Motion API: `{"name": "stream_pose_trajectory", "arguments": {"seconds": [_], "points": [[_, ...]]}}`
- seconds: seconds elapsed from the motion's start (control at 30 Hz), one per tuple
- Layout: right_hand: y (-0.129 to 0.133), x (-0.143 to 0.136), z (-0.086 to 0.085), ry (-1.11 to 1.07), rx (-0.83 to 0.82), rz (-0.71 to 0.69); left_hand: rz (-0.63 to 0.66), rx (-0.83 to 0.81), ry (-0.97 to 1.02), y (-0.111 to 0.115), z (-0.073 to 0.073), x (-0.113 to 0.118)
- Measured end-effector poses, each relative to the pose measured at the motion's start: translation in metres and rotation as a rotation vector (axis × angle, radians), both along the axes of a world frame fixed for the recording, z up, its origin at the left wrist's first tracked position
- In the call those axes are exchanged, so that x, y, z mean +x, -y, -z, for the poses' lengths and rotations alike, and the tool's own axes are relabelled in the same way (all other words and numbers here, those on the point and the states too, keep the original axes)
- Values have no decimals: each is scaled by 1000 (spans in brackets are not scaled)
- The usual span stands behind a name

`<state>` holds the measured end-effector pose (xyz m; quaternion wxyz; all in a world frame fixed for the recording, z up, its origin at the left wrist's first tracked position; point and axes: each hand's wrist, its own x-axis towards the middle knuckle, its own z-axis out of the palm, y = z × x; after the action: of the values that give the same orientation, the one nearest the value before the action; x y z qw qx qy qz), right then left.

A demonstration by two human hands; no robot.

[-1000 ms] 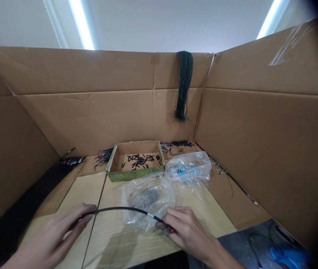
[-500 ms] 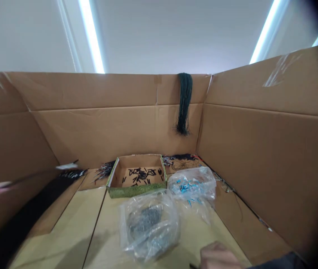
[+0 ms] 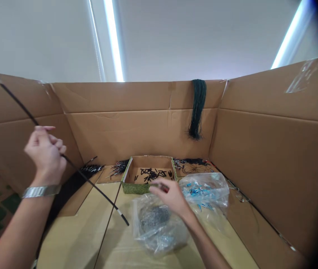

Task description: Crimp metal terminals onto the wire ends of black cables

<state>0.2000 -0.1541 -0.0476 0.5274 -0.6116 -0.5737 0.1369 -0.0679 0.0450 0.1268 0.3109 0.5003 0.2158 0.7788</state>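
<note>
My left hand (image 3: 46,149), with a metal-banded watch or bracelet at the wrist, is closed around a thin black rod (image 3: 97,188). The rod slants across the view, its lower end with a white band pointing down toward the table. My right hand (image 3: 171,196) hovers at the front right corner of a shallow green-edged cardboard box (image 3: 136,188), fingers pinched together. Something small and dark may be between them, but blur hides its kind. Small black pieces (image 3: 148,174) lie in the box. Just below that hand is a clear plastic bag (image 3: 161,243) of small grey pieces.
A second clear bag (image 3: 220,183) with blue pieces lies to the right. Bundles of black rods (image 3: 72,190) lie at the left. Dark green strands (image 3: 199,108) hang over the back cardboard wall (image 3: 125,130). Cardboard walls enclose both sides.
My left hand has come in from the left edge, holding the rod up. My right hand has moved from the bottom right up to the box. The view has turned left.
</note>
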Motion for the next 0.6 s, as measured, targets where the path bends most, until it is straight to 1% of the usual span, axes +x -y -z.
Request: {"name": "stream_pose_trajectory", "arguments": {"seconds": [0.03,0.07,0.13,0.2,0.23,0.3,0.4,0.5,0.6], "points": [[13,-17,8,13,-32,-62,42,-13,18,-2,7,9],[26,-33,16,25,-60,-87,91,-30,24,-3,16,19],[44,-60,34,79,-125,-38,163,-54,37,-3,31,39],[52,-77,49,102,-177,33,224,-85,43,-1,42,55],[53,-81,54,112,-192,64,249,-100,45,0,45,61],[51,-84,60,135,-215,104,284,-125,50,1,48,68],[50,-81,62,162,-243,120,309,-147,57,1,47,69],[51,-80,64,116,-234,58,309,-172,54,0,46,65],[51,-86,71,48,-225,-24,313,-219,32,-1,48,60]]}}
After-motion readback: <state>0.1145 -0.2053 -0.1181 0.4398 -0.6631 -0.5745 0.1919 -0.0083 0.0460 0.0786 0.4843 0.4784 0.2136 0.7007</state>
